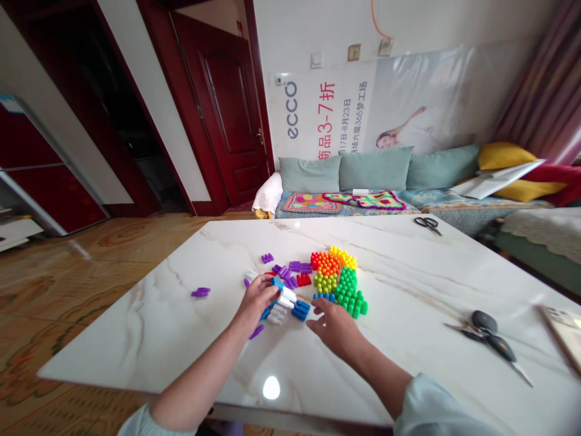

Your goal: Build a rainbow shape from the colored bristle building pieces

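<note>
Above the marbled tabletop [158,339], mid-frame, pinching blue-and-white pieces [286,295] in the left hand [258,295], with the right hand [338,327] open near blue pegs [300,310].

blue peg block [277,283], tipped | white peg block [287,295], tipped, right by it | little blue pegs [324,297], upright on shiny table [181,357]

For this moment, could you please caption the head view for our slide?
Left hand holding blue and white pieces above a marble-patterned table, right hand beside green pieces.

A teal-cushioned sofa [374,171] lines the white wall [290,36] beside a dark-red door [231,103].
</note>
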### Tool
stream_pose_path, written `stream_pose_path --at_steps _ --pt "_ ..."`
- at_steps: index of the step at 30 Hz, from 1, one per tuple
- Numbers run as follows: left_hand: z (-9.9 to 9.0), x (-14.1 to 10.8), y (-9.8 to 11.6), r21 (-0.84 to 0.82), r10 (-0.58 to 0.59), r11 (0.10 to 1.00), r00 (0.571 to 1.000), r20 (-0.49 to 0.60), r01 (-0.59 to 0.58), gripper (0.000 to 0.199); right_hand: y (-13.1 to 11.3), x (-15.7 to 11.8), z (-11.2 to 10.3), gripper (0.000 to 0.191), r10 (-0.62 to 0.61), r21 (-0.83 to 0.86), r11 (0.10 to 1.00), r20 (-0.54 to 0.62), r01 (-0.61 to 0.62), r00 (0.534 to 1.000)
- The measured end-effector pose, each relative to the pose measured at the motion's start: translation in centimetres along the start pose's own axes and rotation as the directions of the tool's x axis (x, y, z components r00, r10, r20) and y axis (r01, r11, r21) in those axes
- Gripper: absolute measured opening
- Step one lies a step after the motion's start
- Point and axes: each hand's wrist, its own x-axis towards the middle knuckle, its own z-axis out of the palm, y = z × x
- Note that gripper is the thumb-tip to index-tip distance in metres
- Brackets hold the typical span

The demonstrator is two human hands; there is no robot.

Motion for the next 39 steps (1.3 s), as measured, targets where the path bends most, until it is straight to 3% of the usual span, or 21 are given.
stream_pose_path --at_steps 2,4,8,15,20,23,27,30,32,34,36,39 --pt "1.1 -2.5 -0.8 -0.205 -0.034 0.978 0.999 0.037 0.041 0.042 -0.3 0.4 0.4 0.042 0.049 0.277 0.960 0.009 -0.050 0.999" --pt "2.0 -4.2 -1.3 -0.288 -0.041 0.956 0.996 0.077 0.061 0.043 -0.6 0.7 0.8 0.045 0.067 0.510 0.855 0.067 -0.092 0.995" --pt "2.8 -5.4 -1.7 -0.304 -0.016 0.950 0.987 0.157 0.063 0.049 -0.9 0.9 1.4 0.046 -0.020 0.708 0.700 0.147 -0.091 0.989" --pt "2.9 -5.3 -1.7 -0.235 -0.083 0.964 0.982 0.171 0.122 0.054 0.2 1.5 2.4 0.041 -0.026 0.702 0.708 0.142 -0.082 0.990" --pt "3.2 -5.1 -2.1 -0.195 -0.137 0.969 0.987 0.085 0.151 0.053 0.1 1.3 2.5 0.032 0.100 0.679 0.710 0.163 -0.185 0.982" --pt "2.7 -4.4 -2.4 -0.253 -0.173 0.953 0.985 -0.007 0.165 0.052 -0.1 0.7 2.0 0.023 0.158 0.621 0.734 0.239 -0.276 0.958" --pt "1.4 -3.3 -2.4 -0.374 -0.186 0.919 0.974 -0.130 0.125 0.045 0.3 0.4 1.8 0.008 0.182 0.417 0.852 0.333 -0.317 0.925" --pt "1.1 -3.1 -2.3 -0.415 -0.221 0.899 0.963 -0.157 0.139 0.038 0.2 1.0 1.7 0.010 0.148 0.434 0.874 0.191 -0.219 0.970" --pt "1.2 -3.4 -2.3 -0.432 -0.255 0.884 0.958 -0.130 0.176 0.037 -0.2 1.4 1.3 0.018 0.103 0.613 0.786 0.000 -0.082 0.995" --pt "1.5 -3.7 -2.4 -0.449 -0.284 0.865 0.956 -0.072 0.223 0.037 -0.6 1.6 0.9 0.032 0.080 0.742 0.668 -0.148 0.057 0.986" --pt "1.9 -4.0 -2.5 -0.470 -0.299 0.844 0.954 -0.014 0.258 0.038 -0.9 1.5 0.7 0.039 0.066 0.764 0.640 -0.162 0.083 0.985" --pt "2.5 -4.3 -2.6 -0.497 -0.306 0.822 0.952 0.031 0.280 0.041 -0.7 1.2 1.0 0.039 0.043 0.689 0.725 -0.036 -0.006 0.998"
